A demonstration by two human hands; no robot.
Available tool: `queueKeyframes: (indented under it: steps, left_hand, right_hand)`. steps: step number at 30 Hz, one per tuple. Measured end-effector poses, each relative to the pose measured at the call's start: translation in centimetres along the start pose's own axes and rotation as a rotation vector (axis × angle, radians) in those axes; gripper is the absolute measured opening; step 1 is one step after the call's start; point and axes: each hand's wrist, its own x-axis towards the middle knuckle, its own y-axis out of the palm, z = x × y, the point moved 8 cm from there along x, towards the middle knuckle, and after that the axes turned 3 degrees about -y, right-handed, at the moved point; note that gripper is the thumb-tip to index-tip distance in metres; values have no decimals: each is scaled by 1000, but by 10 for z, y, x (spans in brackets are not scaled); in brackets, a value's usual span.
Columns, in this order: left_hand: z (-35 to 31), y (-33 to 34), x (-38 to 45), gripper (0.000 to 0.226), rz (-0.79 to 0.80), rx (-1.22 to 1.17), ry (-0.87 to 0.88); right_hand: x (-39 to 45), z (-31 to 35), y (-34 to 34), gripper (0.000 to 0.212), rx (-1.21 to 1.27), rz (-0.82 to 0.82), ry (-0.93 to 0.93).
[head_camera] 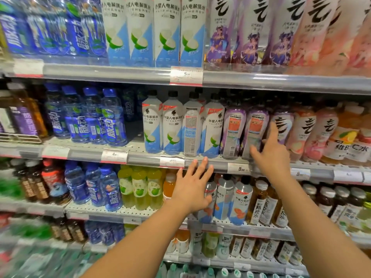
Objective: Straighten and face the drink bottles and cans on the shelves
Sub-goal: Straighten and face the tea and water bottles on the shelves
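Progress looks partial, judging by the labels. Middle shelf (140,155): of the four white-and-blue electrolyte bottles, three face front, but the third one (193,125) shows its barcode and ingredients panel, so it needs turning. Just right of them, two purple bottles (233,129) also show back labels, while the purple bottle beyond and the peach bottles (305,129) face out. Blue bottles (112,121) on the left mostly show their front labels, though one shows a barcode.

Right hand (271,151) is spread wide, fingers straight, on or right at the second backward purple bottle (256,129); contact can't be confirmed, nothing gripped. Left hand (192,185) is also open with fingers spread, holding nothing, in front of the shelf rail below the electrolyte row.

Top shelf fronts look faced. Lower shelves appear mostly label-out, but edges are blurred, can't judge. Likely remaining: three backward bottles on the middle shelf, then a lower-row check.
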Motion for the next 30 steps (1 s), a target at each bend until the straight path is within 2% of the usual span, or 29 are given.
queueKeyframes:
  steps: [6,12,17,19,22,24,30]
  left_hand:
    - [2,6,-8,85,15,-13,42]
    - [9,40,-56,65,84,-192,45]
    - [50,120,-116,54,312,-222,-19]
    - [70,145,-138,52,415,-252,-66]
    - [105,170,-165,59,515,-219,-136]
    - [131,177,-175,66,551,-213,-196]
    - [181,178,-177,80,550,-199,-250]
  right_hand:
    - [-85,10,16,61,256,18,35]
    - [-159,21,70,26,336,168,63]
    - [-214,36,139,11,295,386,6]
    - [-237,37,176,13,240,529,3]
    - [-275,37,236,43,158,758,-10]
    - [-297,30,273,45,111,865,19]
    - [-315,-10,340,74,68,937,155]
